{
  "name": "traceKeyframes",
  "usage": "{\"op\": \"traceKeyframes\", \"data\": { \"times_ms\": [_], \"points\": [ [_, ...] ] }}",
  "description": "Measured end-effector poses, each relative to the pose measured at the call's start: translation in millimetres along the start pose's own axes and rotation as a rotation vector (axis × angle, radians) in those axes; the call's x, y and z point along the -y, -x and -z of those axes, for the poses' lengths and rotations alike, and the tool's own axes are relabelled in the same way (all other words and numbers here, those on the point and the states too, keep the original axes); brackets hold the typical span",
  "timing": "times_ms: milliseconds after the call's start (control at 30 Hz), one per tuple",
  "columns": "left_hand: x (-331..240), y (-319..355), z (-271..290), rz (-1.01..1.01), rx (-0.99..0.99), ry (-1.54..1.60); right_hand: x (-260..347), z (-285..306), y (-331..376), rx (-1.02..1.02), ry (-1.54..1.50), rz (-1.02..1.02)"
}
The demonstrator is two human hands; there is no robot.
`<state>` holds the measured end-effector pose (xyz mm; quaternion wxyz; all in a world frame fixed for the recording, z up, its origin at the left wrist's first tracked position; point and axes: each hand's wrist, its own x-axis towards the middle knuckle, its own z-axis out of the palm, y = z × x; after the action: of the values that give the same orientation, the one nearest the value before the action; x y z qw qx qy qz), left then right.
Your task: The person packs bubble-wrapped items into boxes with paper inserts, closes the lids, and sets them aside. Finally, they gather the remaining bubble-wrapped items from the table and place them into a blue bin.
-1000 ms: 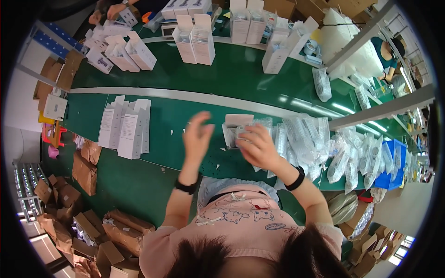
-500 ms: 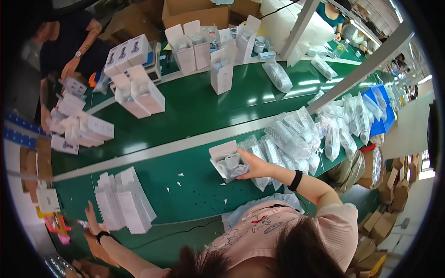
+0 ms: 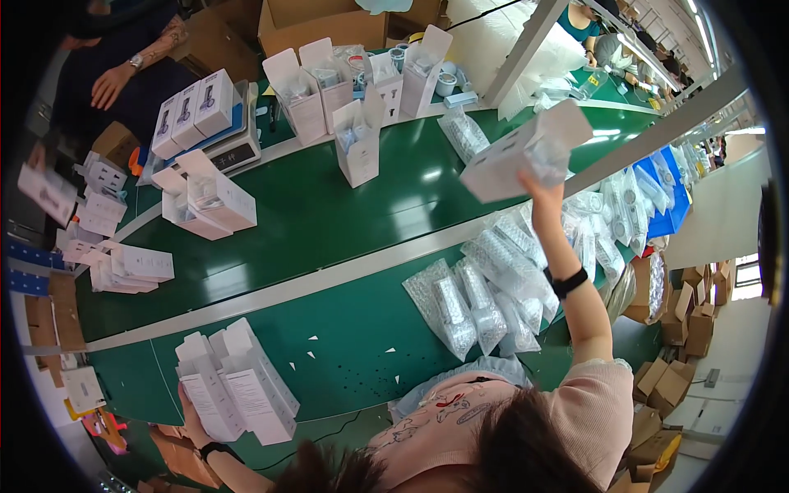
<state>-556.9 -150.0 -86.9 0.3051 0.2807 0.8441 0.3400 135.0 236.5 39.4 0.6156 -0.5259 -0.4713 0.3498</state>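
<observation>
My right hand (image 3: pixel 542 197) is closed around a white open-topped carton (image 3: pixel 501 168), tilted and lifted over the far green surface. A clear-bagged item shows in its mouth, smeared by motion. My left hand (image 3: pixel 193 423) presses against the left side of a group of white cartons (image 3: pixel 234 382) at the near left; some of its fingers are hidden behind them. Several bubble-wrapped items (image 3: pixel 485 308) lie in a heap below my right forearm. Beyond, another white carton (image 3: pixel 357 152) stands with its flap up and a bagged item inside.
A pale rail (image 3: pixel 279 286) divides the two green surfaces. More open cartons (image 3: pixel 296 103) line the back. Boxes sit on a scale (image 3: pixel 234 152) at the back left, near a co-worker's hand (image 3: pixel 111 82). A slanted pale post (image 3: pixel 657 131) and blue bin (image 3: pixel 670 197) stand right.
My right hand has raised the carton up and to the right, away from the near surface. My left hand has come against the white cartons, which have shifted right. The co-worker's hands have moved.
</observation>
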Motion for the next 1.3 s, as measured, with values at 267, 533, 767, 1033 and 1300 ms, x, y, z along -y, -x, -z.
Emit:
{"op": "traceKeyframes", "data": {
  "times_ms": [267,533,767,1033,1300],
  "points": [
    [-33,45,-74,-0.087,0.154,0.035,-115,77,-152,-0.389,0.256,0.179],
    [-66,76,-111,-0.082,-0.039,-0.333,-171,80,-185,-0.491,0.575,-0.028],
    [-248,144,-190,-0.569,-0.432,-0.576,-113,-31,-71,0.050,0.012,-0.538],
    [-243,161,-261,-0.498,0.154,-0.680,-178,-124,-115,0.401,1.258,0.149],
    [-284,177,-267,-0.776,0.108,-0.033,-132,-96,-89,0.622,0.202,-0.448]
  ]
}}
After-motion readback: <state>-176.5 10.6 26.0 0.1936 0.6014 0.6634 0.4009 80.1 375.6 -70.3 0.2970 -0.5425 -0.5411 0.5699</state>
